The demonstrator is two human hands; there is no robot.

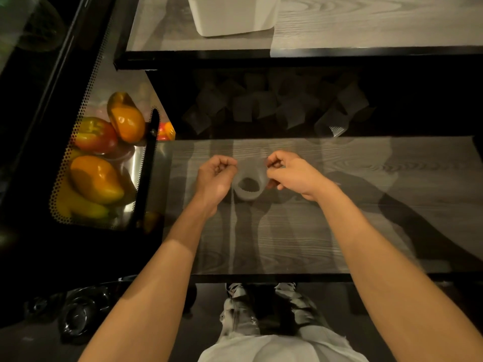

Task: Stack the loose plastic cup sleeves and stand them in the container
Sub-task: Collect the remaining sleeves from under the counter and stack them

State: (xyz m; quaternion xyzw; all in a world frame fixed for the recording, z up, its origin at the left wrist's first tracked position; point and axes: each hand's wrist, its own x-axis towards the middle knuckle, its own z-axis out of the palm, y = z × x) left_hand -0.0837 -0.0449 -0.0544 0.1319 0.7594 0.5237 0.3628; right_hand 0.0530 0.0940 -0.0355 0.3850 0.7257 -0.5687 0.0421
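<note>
Container is cut off up top. Far sleeves are lost in shadow, can't count 'em. Left hand and right hand curl over, hiding their grip on the near sleeve.

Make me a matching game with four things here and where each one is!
Things:
1 white container
2 cup sleeve
3 loose sleeves
4 fruit

Places:
A in the mesh basket on the left
B between the left hand and right hand
C on the far tabletop
D in the dark gap beyond the near table

Pairs: 1-C, 2-B, 3-D, 4-A
</note>
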